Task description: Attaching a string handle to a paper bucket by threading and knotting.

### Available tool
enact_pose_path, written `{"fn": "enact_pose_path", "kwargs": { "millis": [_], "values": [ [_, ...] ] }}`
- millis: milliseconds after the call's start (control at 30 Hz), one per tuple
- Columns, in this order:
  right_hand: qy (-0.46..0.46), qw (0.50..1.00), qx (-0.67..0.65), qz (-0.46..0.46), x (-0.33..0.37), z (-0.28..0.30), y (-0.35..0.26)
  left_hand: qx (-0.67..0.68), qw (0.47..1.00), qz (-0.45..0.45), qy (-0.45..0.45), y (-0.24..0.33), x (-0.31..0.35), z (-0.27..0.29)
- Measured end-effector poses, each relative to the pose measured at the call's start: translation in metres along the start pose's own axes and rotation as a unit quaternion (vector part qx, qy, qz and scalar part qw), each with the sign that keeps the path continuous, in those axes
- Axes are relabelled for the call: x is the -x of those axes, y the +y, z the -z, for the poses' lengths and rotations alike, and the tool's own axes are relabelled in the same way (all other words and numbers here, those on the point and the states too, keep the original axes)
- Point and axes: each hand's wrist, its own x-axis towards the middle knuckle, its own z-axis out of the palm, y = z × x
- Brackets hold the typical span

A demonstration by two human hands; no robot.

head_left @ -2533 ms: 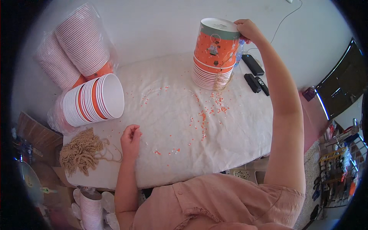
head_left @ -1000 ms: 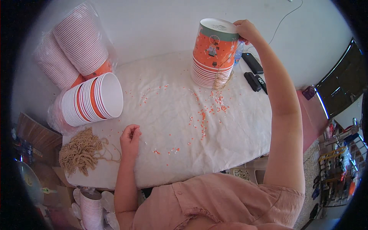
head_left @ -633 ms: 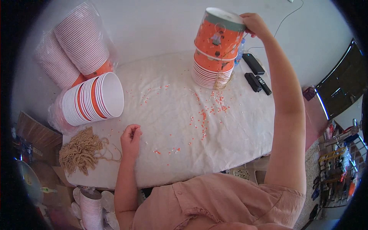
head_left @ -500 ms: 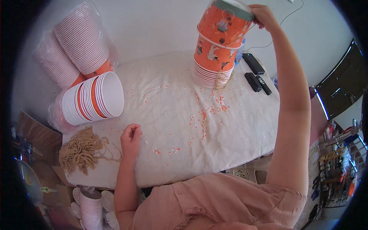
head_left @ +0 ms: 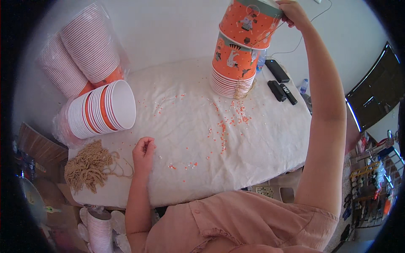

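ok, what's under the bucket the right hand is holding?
Another upside-down orange bucket, above a stack of rims. The top bucket covers its own inside and the second one's base, so neither shows.

An orange paper bucket (head_left: 251,23) with printed figures and a grey-green base band hangs upside down, slightly tilted, from the fingers (head_left: 287,20) of the right hand (head_left: 296,15) — its white rim over the top of a matching inverted bucket stack (head_left: 233,87) with twine (head_left: 244,89) at its rims.
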Motion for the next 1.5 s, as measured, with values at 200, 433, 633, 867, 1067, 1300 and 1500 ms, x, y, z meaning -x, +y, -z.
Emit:
{"fn": "enact_pose_path", "kwargs": {
  "millis": [200,433,633,867,1067,1300,1500],
  "values": [
    [-0.077,0.995,0.062,0.011,0.012,-0.041,0.013,0.009,1.000,0.008,0.006,-0.005,0.002,0.003],
    [-0.106,0.984,0.141,-0.029,0.041,-0.071,0.030,-0.005,1.000,0.002,-0.003,-0.004,0.000,0.002],
    [-0.087,0.988,0.114,-0.053,0.043,-0.072,0.037,-0.001,1.000,0.008,-0.006,-0.003,-0.001,0.000],
    [-0.099,0.984,0.136,-0.060,0.050,-0.079,0.027,-0.012,1.000,-0.008,-0.008,-0.006,-0.001,0.002],
    [-0.120,0.978,0.159,-0.058,0.043,-0.079,0.036,-0.015,1.000,-0.014,-0.007,-0.008,-0.002,0.001],
    [-0.115,0.979,0.151,-0.073,0.048,-0.082,0.037,-0.019,1.000,0.005,-0.014,-0.005,-0.001,0.003],
    [-0.114,0.980,0.145,-0.071,0.052,-0.086,0.040,-0.032,0.999,-0.015,-0.009,-0.007,-0.001,0.003]
  ]
}}
